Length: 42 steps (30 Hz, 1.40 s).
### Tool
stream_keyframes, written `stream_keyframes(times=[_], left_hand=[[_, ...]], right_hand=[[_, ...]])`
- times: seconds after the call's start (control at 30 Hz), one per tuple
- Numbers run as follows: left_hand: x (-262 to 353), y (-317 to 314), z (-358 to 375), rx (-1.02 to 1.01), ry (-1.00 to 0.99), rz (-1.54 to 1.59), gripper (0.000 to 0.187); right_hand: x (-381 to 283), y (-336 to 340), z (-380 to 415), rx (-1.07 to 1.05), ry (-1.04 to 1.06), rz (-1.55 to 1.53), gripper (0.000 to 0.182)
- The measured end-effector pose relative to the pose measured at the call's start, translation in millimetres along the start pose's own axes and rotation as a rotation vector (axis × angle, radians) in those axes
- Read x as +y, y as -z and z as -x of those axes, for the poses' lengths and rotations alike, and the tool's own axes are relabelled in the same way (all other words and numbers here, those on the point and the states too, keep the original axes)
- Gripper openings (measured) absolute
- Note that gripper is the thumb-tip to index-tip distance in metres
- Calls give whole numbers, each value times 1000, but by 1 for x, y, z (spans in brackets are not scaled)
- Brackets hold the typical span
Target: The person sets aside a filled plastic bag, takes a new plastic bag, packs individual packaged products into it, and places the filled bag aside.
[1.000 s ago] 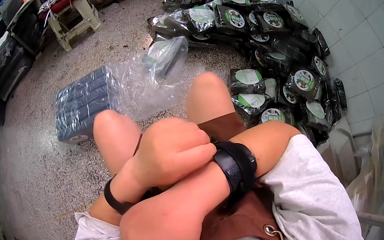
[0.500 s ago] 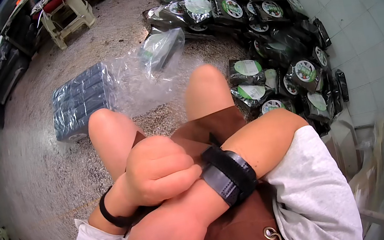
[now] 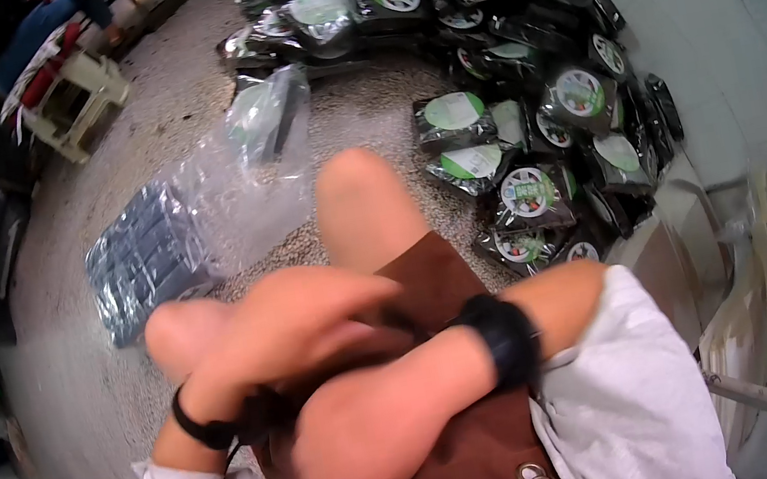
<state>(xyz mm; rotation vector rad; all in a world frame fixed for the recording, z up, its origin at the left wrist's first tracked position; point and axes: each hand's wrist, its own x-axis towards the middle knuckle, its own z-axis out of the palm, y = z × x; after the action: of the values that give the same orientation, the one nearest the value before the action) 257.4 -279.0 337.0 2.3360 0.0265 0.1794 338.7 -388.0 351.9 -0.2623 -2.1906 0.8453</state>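
Observation:
My left hand (image 3: 315,312) reaches across my lap from the left, blurred by motion. Its fingers look stretched out, with the thumb below them and nothing visible in its grasp. Just beneath it lies my right hand (image 3: 366,440), back upward and also smeared; its fingers curl downward out of sight. A wide black band (image 3: 504,341) circles my right wrist, and a thin black band (image 3: 199,423) is on the left one. Both hands are over a brown apron (image 3: 472,463). Beyond my knees, a clear plastic bag (image 3: 240,202) holds a block of dark bundles (image 3: 142,249).
Many black packages with round green-and-white labels (image 3: 528,193) are heaped at the right along a tiled wall (image 3: 711,12). A pale plastic stool (image 3: 82,102) stands at the upper left beside another person's leg (image 3: 91,4). Cardboard pieces (image 3: 746,280) lean at the right.
My left hand has lifted off my right forearm, its fist loosening into stretched fingers. My right hand has shifted to the right and slightly up. The view has tilted, so the floor items appear farther left.

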Motion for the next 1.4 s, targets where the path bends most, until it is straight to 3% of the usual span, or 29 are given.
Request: stream_keyframes(times=[0.03,0.07,0.1,0.13,0.2,0.23,0.27,0.3,0.33,0.37,0.43,0.47,0.53,0.57,0.6,0.67,0.73,0.8,0.83,0.87,0.97,1.03,1.07,1.13,1.17,1.2,1.27,1.3,1.4], left_hand=[[-13,13,6,-20,233,98,34],[-31,23,16,54,451,269,36],[-54,32,23,119,484,173,35],[-77,35,34,214,552,130,29],[-110,40,36,239,633,103,24],[-126,41,35,219,698,165,22],[-142,41,30,198,764,224,21],[-156,39,21,140,748,200,20],[-170,38,9,127,758,212,20],[-184,37,-2,52,714,156,19],[-209,37,-22,-54,695,116,17],[-225,38,-26,-61,708,128,17],[-261,33,-33,-125,766,139,18],[-280,27,-34,-120,807,167,18],[-298,21,-39,-126,822,198,18],[-326,9,-53,-158,822,162,17],[-346,-4,-66,-155,807,204,18],[-362,-16,-79,-208,700,102,18],[-372,-21,-85,-192,708,102,18],[-382,-29,-88,-302,597,-85,22],[-432,-65,-56,-596,390,-680,48],[-461,-65,-36,-1031,451,-785,57],[-470,-63,-20,-1057,504,-778,57],[-483,-62,-6,-1355,891,-532,59],[-474,-45,-8,-1346,930,-480,59],[-464,-29,-10,-1336,969,-427,59],[-460,-15,-4,-430,1239,248,65],[-458,-21,-4,-431,1240,254,65],[-446,-53,-30,318,1288,1180,53]], right_hand=[[10,16,35,194,-46,28,37],[13,39,76,214,-291,87,30],[22,48,125,423,-629,-124,19],[28,55,174,614,-1138,-40,11],[55,69,269,1226,-1590,-314,11],[74,61,326,1530,-1628,-302,11],[94,57,377,1847,-1449,-474,16],[122,59,418,1994,-1341,-513,21],[145,77,429,1997,-1396,-351,25],[188,81,489,1908,-1529,5,33],[235,133,504,1303,-1809,748,77],[266,143,551,1280,-1999,510,89],[314,163,590,1349,-2128,181,86],[319,182,572,1222,-2092,-55,94],[319,194,549,1373,-1950,-413,76],[324,199,533,1506,-1736,-689,55],[331,199,533,1483,-1742,-691,49],[317,183,493,1469,-1567,-554,54],[313,171,480,1519,-1568,-495,58],[312,160,464,1554,-1563,-459,61],[347,153,424,1187,-1484,-186,63],[381,167,373,938,-1453,10,60],[400,166,359,767,-1407,151,54],[418,163,304,565,-1151,313,49],[420,171,279,329,-855,597,47],[423,160,275,258,-760,650,37],[422,148,260,209,-591,770,28],[422,142,257,205,-593,766,28],[421,131,247,203,-555,891,25]])
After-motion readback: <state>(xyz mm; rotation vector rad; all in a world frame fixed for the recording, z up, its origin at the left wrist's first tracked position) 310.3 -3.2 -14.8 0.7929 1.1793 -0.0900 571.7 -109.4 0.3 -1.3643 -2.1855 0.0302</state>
